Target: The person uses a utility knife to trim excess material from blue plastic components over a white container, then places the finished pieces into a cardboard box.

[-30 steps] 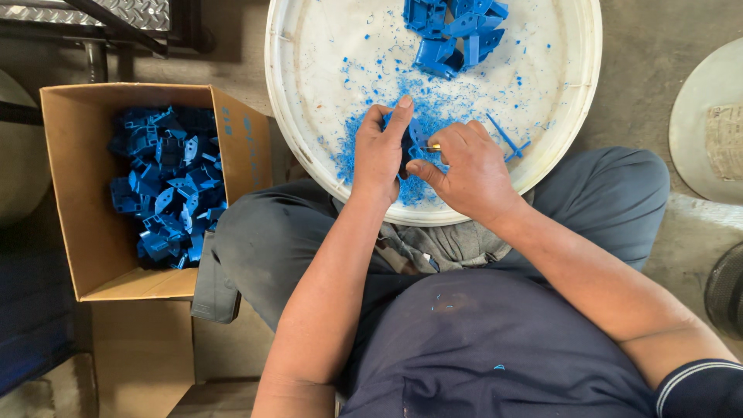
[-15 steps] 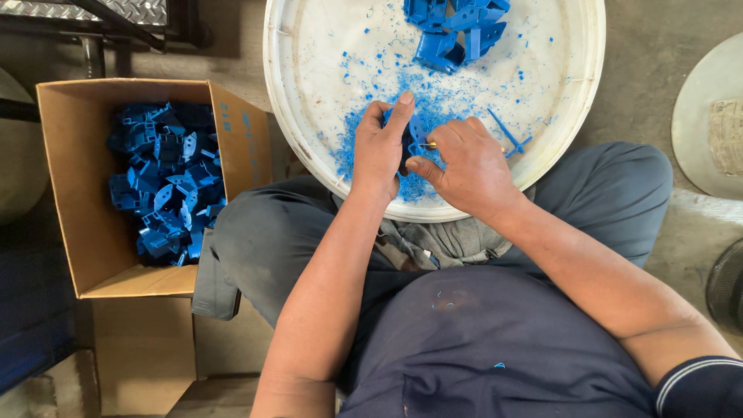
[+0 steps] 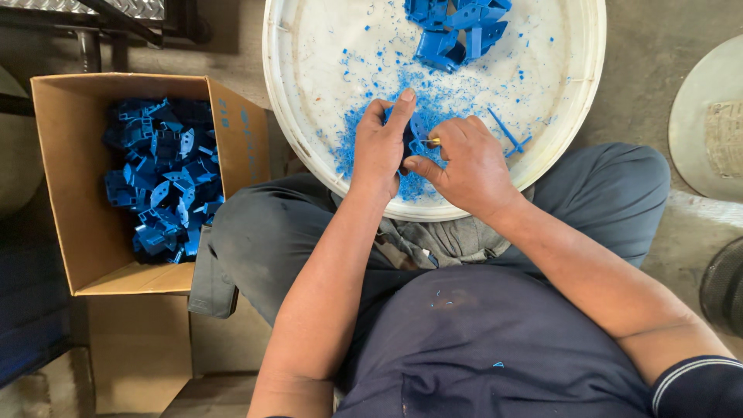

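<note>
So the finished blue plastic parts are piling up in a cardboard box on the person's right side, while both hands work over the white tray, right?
Not quite: the cardboard box with the blue plastic parts sits on the person's left side, as the head view shows. Whether they are finished cannot be told. Both the left hand and the right hand do work over the white tray.

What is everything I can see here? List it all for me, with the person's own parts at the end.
round tray: one, white, top centre, resting across the lap
blue plastic parts: a small heap, at the tray's far edge
blue shavings: many, scattered over the tray
thin blue strip: one, on the tray right of the hands
cardboard box: one, brown, on the left
blue parts in the box: many, piled up
round grey lid: one, right edge
blue part: one, between both hands
small tool: one, brass-coloured tip, in the right hand
left hand: grips the blue part
right hand: holds the tool against it
</note>
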